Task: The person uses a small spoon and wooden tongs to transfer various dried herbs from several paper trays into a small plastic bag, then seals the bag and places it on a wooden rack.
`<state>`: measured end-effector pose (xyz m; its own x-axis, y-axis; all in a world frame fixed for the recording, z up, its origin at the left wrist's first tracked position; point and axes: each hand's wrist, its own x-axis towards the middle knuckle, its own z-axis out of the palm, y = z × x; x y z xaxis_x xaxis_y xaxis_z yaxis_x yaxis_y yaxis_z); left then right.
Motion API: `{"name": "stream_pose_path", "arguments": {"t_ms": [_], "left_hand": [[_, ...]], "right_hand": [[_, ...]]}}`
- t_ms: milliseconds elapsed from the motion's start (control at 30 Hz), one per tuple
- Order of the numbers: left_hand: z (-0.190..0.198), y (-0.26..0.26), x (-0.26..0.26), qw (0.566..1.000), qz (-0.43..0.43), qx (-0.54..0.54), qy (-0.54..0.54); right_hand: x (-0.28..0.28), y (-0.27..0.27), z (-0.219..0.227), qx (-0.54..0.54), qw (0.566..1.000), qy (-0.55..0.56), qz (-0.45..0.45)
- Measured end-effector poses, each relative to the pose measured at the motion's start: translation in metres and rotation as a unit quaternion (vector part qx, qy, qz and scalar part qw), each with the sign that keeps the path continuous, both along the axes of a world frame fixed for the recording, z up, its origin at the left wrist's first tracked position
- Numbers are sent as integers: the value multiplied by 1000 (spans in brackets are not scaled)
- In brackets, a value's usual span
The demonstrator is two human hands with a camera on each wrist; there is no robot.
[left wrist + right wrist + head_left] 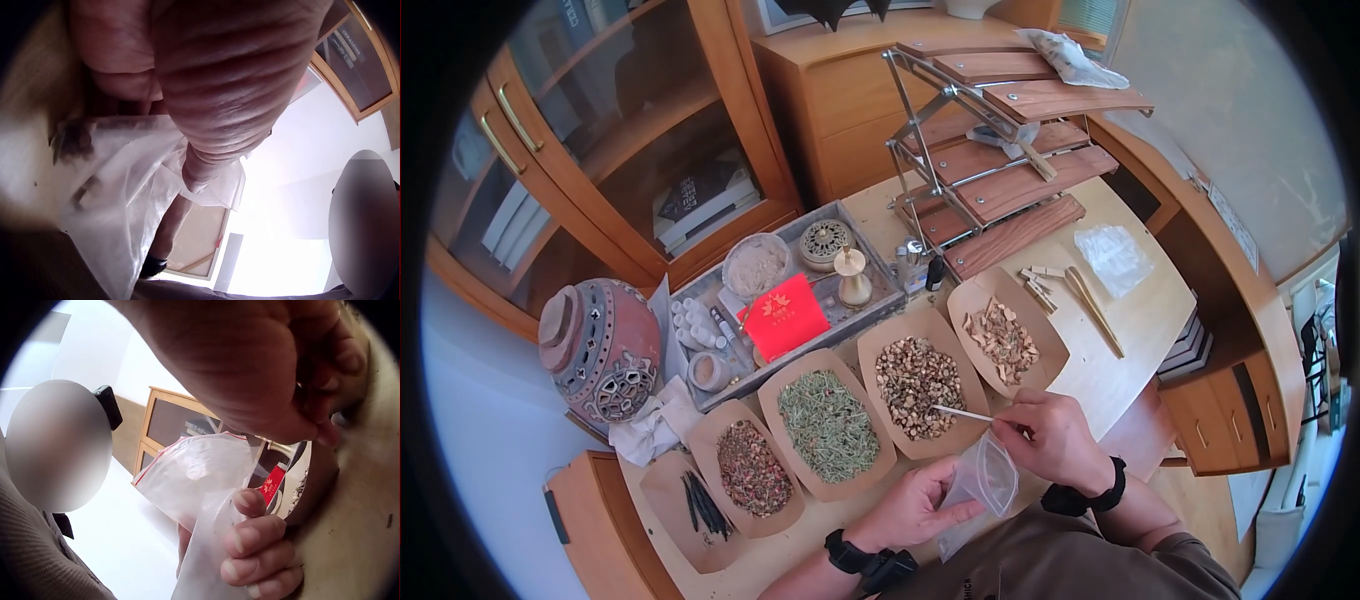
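Observation:
A clear zip bag [985, 478] is gripped by the left hand [912, 505], thumb in front, its mouth spread wide. In the left wrist view some dark bits show inside the bag [112, 187], beneath the left hand [219, 81]. The right hand [1055, 435] pinches a thin white stick [962, 411] beside the bag's mouth; the stick's far end lies over the tray of brown chopped pieces [918, 390]. In the right wrist view the right hand [250, 369] is curled above the open bag [200, 469], and its fingertips are partly shadowed.
Paper trays hold green herb [828, 430], reddish mix [752, 470], dark pods [705, 505] and pale chips [1000, 340]. Behind stand a grey tray [880, 318] with a red packet [785, 318], a patterned jar [605, 350] and a wooden rack [1010, 180]. Tongs [1095, 312] lie at right.

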<state>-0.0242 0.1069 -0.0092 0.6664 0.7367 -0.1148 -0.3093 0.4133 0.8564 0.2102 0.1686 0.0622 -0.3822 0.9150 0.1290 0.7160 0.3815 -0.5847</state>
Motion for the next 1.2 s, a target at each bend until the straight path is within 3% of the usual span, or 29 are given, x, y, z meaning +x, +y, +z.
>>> {"name": "stream_pose_path", "arguments": {"t_ms": [467, 567, 933, 1200], "left_hand": [[3, 5, -5, 998, 18, 55, 2], [-1, 3, -4, 999, 30, 1, -18], [0, 5, -8, 997, 58, -25, -54], [0, 5, -8, 997, 55, -23, -49]], "right_hand": [[16, 0, 5, -24, 995, 96, -22], [22, -1, 16, -18, 992, 123, -25], [51, -13, 57, 107, 992, 57, 21], [52, -10, 55, 178, 981, 4, 75]]}}
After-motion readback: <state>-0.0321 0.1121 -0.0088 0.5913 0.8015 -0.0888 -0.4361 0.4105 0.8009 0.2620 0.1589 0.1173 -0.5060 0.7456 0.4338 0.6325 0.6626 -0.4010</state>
